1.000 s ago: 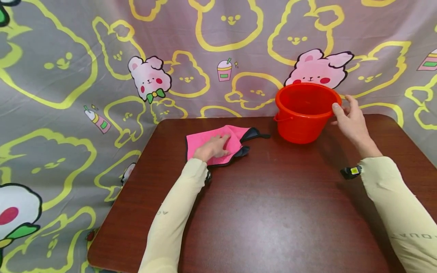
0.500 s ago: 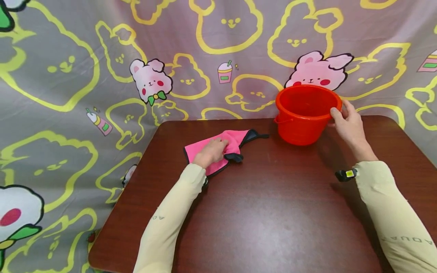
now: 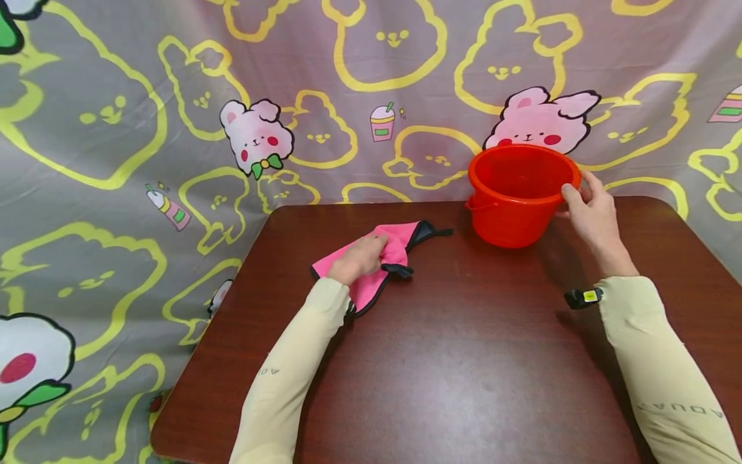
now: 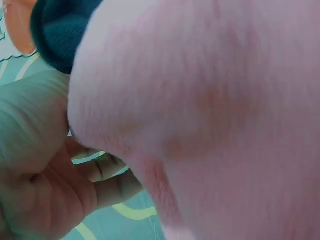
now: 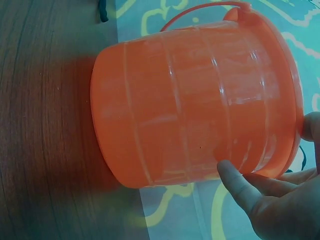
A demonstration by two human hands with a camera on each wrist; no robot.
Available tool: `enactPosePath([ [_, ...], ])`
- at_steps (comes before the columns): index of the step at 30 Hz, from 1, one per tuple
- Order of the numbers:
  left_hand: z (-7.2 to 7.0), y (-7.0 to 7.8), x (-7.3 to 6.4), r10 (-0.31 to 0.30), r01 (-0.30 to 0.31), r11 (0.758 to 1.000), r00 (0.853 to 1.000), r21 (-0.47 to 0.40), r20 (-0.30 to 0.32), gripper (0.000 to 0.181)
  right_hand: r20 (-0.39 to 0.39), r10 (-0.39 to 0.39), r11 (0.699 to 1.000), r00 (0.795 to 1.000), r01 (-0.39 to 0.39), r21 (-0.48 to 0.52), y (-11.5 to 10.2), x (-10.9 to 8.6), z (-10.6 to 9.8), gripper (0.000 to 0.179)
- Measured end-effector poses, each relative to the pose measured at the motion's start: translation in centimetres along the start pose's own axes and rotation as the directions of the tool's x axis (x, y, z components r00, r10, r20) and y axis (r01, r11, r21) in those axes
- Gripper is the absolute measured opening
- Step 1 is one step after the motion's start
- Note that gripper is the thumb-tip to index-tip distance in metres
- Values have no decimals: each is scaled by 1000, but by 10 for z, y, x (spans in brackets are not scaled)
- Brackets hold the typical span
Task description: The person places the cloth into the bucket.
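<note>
A pink cloth (image 3: 397, 248) with black edging and dark corners, one with a loop, lies bunched at the back left of the table. My left hand (image 3: 361, 256) grips it from above, fingers curled into the fabric. In the left wrist view the cloth (image 4: 200, 120) fills most of the picture and covers some of the fingers. The red bucket (image 3: 510, 219) stands upright at the back right, its handle hanging at the left side. My right hand (image 3: 594, 216) holds it at the right rim, with fingers against the outer wall (image 5: 185, 110) in the right wrist view.
The brown wooden table (image 3: 464, 361) has rounded corners. A grey curtain (image 3: 324, 58) with yellow cartoon outlines hangs right behind its back edge and along the left.
The left hand's fingers have closed on the cloth, bunching it and drawing it slightly nearer. The right hand has settled lower at the rim; the bucket stays in place.
</note>
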State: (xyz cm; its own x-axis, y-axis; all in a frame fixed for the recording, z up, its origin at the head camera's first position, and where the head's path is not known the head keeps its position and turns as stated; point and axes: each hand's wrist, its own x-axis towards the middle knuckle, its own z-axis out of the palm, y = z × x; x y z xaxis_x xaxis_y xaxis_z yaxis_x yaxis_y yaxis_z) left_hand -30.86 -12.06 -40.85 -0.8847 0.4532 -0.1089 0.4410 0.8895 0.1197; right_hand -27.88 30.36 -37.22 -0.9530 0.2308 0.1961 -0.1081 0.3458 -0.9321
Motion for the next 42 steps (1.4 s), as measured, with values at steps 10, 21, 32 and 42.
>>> enactPosePath([
  [10,-20,-12,-3,-45,20,990,983,-137,-177,58,2,8,1000,1000,-8,8,-2,3,2,59],
  [21,-48,-4,-3,-96,7,972,925,-236,-367,31,35,28,999,999,-29,18,-1,4,2,62],
  [32,-70,16,2,-103,-86,939,854,-334,-510,29,49,27,999,998,-29,35,-1,7,1,60],
  [42,-97,51,15,-121,-177,899,779,-401,-616,31,57,45,998,997,-47,32,1,3,-6,62],
])
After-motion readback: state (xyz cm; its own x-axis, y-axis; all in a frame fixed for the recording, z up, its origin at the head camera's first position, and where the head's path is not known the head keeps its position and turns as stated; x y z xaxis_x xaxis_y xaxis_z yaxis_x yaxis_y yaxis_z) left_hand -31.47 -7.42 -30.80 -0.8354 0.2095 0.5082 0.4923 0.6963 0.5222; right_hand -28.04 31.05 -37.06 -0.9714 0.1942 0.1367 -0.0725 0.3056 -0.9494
